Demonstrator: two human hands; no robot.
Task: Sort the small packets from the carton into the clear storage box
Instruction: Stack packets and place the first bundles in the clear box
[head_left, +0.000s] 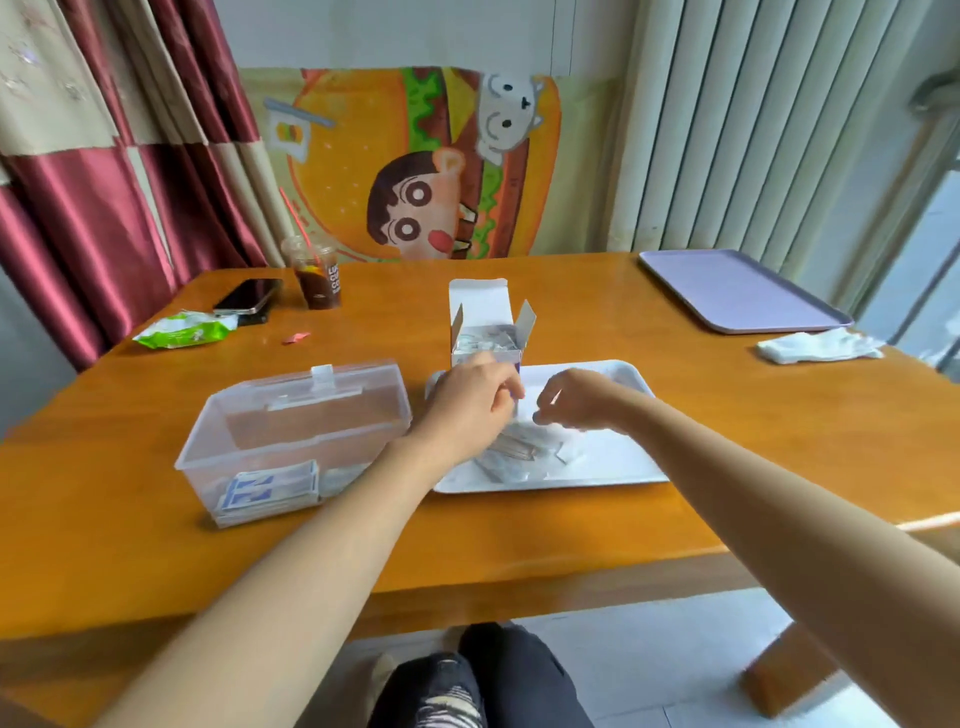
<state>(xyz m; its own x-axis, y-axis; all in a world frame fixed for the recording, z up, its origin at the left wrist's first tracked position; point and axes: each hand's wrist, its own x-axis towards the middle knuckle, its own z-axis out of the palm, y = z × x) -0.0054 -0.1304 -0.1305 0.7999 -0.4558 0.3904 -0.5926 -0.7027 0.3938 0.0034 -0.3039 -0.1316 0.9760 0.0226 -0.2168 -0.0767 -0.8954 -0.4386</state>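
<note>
A small white carton (487, 332) stands open at the far edge of a white tray (623, 467), with packets showing inside it. Loose small packets (519, 454) lie piled on the tray. To the left stands the clear storage box (291, 441), lid up, with blue-and-white packets (270, 488) stacked at its front. My left hand (475, 402) is in front of the carton's base with curled fingers; what it holds is hidden. My right hand (576, 400) hovers over the pile, its curled fingers and thumb pinching what looks like a small white packet.
On the orange wooden table (519, 540), a phone (247, 296), an iced drink cup (317, 278) and a green wipes pack (182, 330) sit at the back left. A purple tray (737, 291) and a crumpled white cloth (818, 345) are at the back right.
</note>
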